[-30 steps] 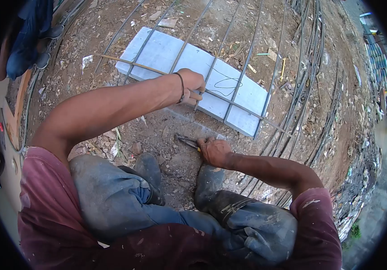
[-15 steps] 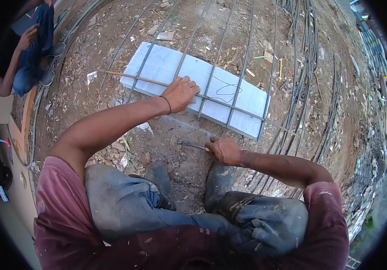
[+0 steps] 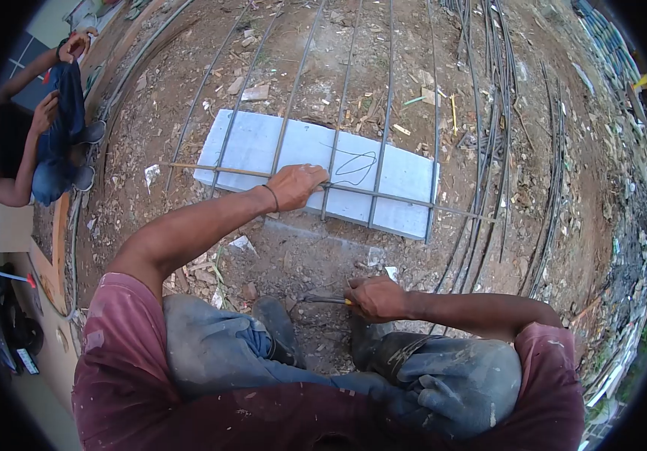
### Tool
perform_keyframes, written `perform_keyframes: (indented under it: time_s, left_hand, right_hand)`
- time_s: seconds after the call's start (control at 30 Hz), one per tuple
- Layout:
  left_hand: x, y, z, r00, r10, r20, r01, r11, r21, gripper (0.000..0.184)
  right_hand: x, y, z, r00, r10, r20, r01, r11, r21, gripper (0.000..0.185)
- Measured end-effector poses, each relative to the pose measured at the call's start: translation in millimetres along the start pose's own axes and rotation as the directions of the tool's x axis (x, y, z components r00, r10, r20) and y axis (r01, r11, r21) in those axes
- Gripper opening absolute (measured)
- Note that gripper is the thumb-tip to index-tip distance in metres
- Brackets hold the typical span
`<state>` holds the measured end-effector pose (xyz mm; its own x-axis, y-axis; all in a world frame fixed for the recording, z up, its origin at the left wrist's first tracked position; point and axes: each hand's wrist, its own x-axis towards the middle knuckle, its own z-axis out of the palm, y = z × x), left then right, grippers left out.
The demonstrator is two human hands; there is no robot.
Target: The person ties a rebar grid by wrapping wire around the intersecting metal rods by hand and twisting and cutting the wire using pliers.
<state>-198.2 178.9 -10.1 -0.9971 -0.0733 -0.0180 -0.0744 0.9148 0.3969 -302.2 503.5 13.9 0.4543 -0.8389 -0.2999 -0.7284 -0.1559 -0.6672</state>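
Observation:
My left hand [image 3: 297,186] is closed on the thin steel rebar crossbar [image 3: 402,198], near its crossing with a long rebar rod [image 3: 336,143]. Fingertips and crossing partly hide each other. Under the bars lies a pale flat slab [image 3: 252,143], slightly tilted in view. A loop of thin dark tie wire [image 3: 356,167] shows over the slab, right of this hand. Low between slab and knees, my right hand [image 3: 376,298] is closed round the yellow handle of metal pincers [image 3: 322,299]; their head points left, and the exact jaw shape is hard to make out.
Several long parallel rods run away over rubble-strewn soil. A bundle of loose rebar [image 3: 495,113] lies at the right. Another person [image 3: 19,143] sits at the upper left, beside wooden boards [image 3: 60,225]. My boots [image 3: 277,331] stand just below the slab.
The view has shifted, so the slab and bars sit lower on the left side. My right hand and pincers are nearer my knees, the pincers more level. My left hand stays on the crossbar.

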Motion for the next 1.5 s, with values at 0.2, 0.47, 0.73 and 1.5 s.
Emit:
perform_keyframes:
  time_s: [0.2, 0.47, 0.73, 1.5]
  left_hand:
    - [-1, -5, 0, 0.999, 0.049, -0.010, -0.049, 0.998, -0.032, 0.022]
    - [-3, -2, 0, 0.999, -0.025, -0.024, 0.022, 0.994, -0.104, 0.022]
    - [-10, -9, 9, 0.992, 0.040, -0.121, -0.023, 0.990, 0.141, 0.014]
    - [6, 39, -4, 0.961, -0.193, -0.196, 0.197, 0.980, -0.003, 0.035]
  right_hand:
    - [-3, 2, -1, 0.999, 0.013, -0.041, -0.012, 0.999, 0.034, 0.021]
    - [-7, -3, -14, 0.994, 0.077, -0.077, -0.070, 0.994, 0.088, 0.023]
    - [-9, -5, -75, 0.964, 0.234, 0.123, -0.243, 0.967, 0.070, 0.019]
    - [2, 77, -211, 0.883, 0.346, -0.317, -0.463, 0.534, -0.707, 0.048]
